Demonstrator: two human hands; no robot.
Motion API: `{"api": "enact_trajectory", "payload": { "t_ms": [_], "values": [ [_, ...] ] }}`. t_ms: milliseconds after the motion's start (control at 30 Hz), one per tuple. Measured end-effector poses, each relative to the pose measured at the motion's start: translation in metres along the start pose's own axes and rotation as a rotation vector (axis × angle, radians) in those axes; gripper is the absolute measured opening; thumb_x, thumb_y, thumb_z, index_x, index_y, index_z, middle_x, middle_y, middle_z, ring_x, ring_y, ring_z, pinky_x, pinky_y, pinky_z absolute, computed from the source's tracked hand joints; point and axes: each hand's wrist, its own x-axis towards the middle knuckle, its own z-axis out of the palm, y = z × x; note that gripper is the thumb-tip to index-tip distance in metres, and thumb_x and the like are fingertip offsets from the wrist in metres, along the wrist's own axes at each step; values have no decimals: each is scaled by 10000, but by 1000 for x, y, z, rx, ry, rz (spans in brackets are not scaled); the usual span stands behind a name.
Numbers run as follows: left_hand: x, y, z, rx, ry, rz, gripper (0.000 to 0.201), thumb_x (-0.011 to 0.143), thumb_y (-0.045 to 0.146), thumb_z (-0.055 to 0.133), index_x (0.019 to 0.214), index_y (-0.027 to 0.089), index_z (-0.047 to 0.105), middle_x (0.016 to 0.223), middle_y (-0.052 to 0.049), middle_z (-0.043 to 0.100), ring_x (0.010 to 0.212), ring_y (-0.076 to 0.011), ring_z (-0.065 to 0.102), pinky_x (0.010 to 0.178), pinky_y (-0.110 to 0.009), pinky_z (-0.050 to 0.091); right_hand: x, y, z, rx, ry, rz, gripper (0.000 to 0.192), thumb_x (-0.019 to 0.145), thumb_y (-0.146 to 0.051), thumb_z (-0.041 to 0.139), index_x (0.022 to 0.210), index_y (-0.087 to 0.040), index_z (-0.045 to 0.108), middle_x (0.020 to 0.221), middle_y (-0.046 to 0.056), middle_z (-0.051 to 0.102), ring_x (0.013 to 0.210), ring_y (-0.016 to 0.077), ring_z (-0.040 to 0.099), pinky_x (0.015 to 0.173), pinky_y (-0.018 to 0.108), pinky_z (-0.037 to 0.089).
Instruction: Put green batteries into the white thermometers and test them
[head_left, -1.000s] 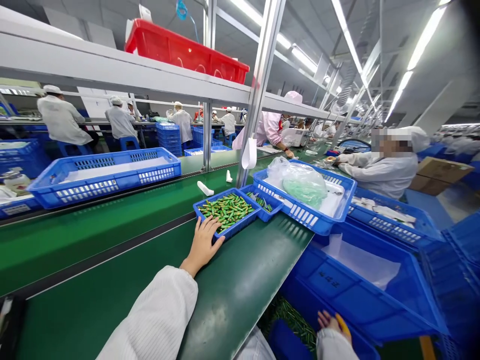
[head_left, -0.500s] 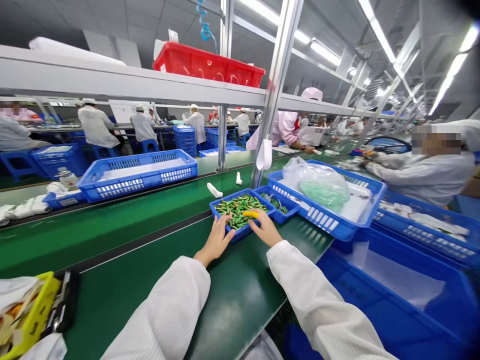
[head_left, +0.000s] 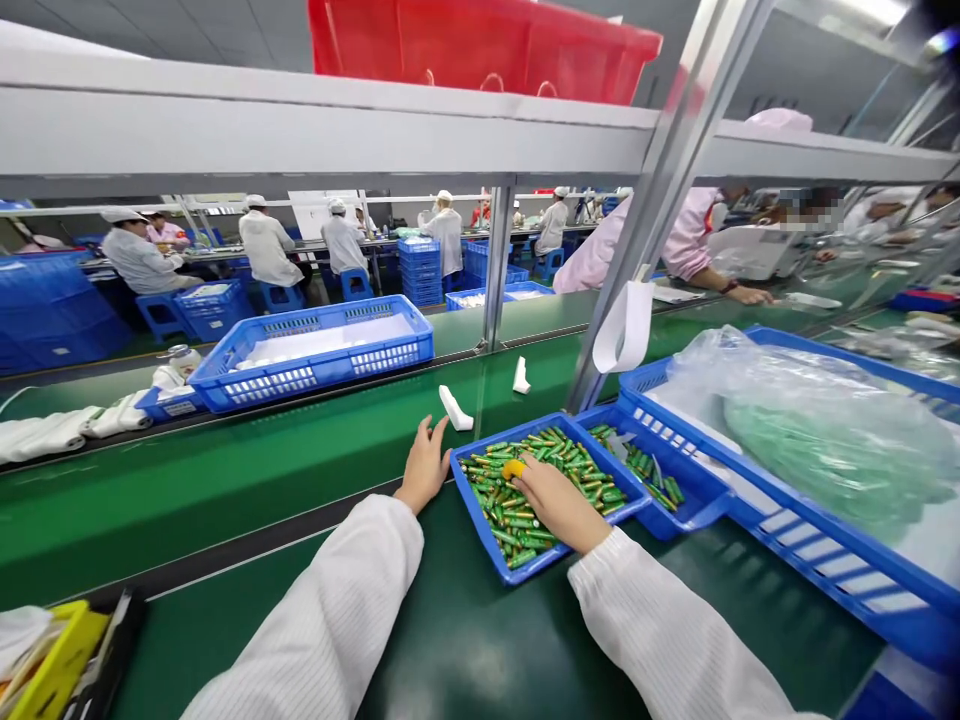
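Resting flat against the near-left wall of a small blue tray, the left hand is seen with its fingers spread open and nothing held. One such tray is filled with green cylindrical pieces, too many to be counted; it stands on the green tabletop, near centre. The right hand lies on top of the pieces inside it, and one yellow fingertip cover is worn; whether anything is gripped under the palm cannot be told. Just right of it, touching, a second small tray with fewer green pieces is seen. Two large blue crates are counted: one far left, one at the right carrying a clear plastic bag. One red crate sits on the overhead shelf. Two white scraps lie on the belt. No writing can be read.
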Motion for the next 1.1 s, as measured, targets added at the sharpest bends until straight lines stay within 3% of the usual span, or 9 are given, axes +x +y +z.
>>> {"api": "enact_trajectory", "payload": {
  "t_ms": [100,200,300,433,533,633,800,967,1100],
  "values": [
    [21,6,16,47,-62,-2,542,853,198,582,1384,237,484,1567,-171,209,1346,-346,407,1047,-558,410,-5,2,0,27,71,-20,286,1005,-246,398,833,-187,619,970,99,661,787,231,601,745,365,490],
    [39,9,28,35,-96,-36,542,796,154,660,1319,246,552,1585,-148,187,1337,-346,412,1066,-570,384,-9,3,-2,56,154,1,377,1025,-340,353,785,-192,604,790,91,647,716,240,579,705,379,483],
    [50,7,31,-39,-92,-110,325,784,121,676,1106,156,652,1523,-177,313,1269,-342,471,1046,-593,390,-10,3,-4,80,233,32,406,1026,-376,330,798,-186,607,774,112,646,758,267,606,728,411,492],
    [42,2,13,-239,-7,-196,185,864,237,642,1004,117,626,1320,-128,532,1181,-259,535,1010,-498,454,-9,5,-6,274,278,54,282,986,-366,413,1016,-196,636,1067,116,690,1022,277,632,887,430,497],
    [18,1,-18,-420,121,-290,260,910,315,566,1088,126,573,1146,-111,610,1002,-207,616,879,-409,528,-7,10,-5,399,307,158,320,944,-442,456,801,-208,621,788,86,705,751,259,674,693,386,524],
    [-17,9,-62,-593,247,-351,334,832,367,622,1075,153,538,1132,-118,630,950,-198,638,812,-345,534,-4,14,-7,459,341,245,422,908,-538,475,636,-220,527,523,31,599,491,209,590,513,321,451],
    [-67,41,-150,-802,448,-374,527,759,446,698,1157,155,514,1142,-142,661,1005,-213,631,797,-306,506,9,-7,-18,657,387,305,488,874,-648,457,683,-202,513,451,-14,483,372,138,449,396,261,352],
    [-89,76,-217,-1049,653,-371,514,768,567,680,1072,160,602,933,-59,670,714,-118,578,561,-192,438,25,-92,-36,935,290,213,449,910,-577,488,1068,-168,583,580,-47,424,473,113,413,427,226,352],
    [-95,93,-242,-1407,599,-315,334,936,476,491,984,166,608,705,-10,531,640,-102,526,618,-194,481,29,-181,-55,1155,185,34,323,908,-459,590,1129,-225,590,709,-19,501,544,104,436,466,210,378]
  ]
}}
